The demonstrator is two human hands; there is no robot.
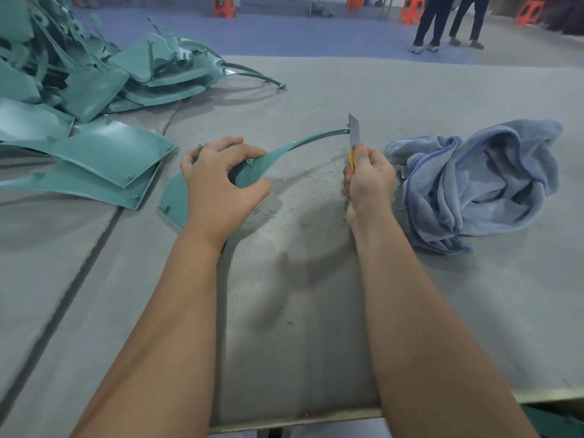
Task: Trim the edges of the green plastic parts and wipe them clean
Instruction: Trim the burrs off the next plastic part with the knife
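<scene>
Both hands (218,181) (368,178) gripping: part (284,153), knife (354,134).

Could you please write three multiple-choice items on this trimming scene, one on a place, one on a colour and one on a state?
1. Where does the blue cloth lie?
A. On the table to the right of the right hand
B. On top of the pile of green parts
C. Under the left hand

2. What colour is the knife handle showing in the right hand?
A. Red
B. Yellow
C. Black

3. What is the left hand doing?
A. Resting flat and empty on the table
B. Wiping with the cloth
C. Gripping the green part being trimmed

Answers:
1 A, the cloth sits crumpled on the grey table surface, right of that hand.
2 B, a yellow strip shows below the knife blade.
3 C, its fingers curl round the part's wide end while the blade meets the narrow tip.
</scene>
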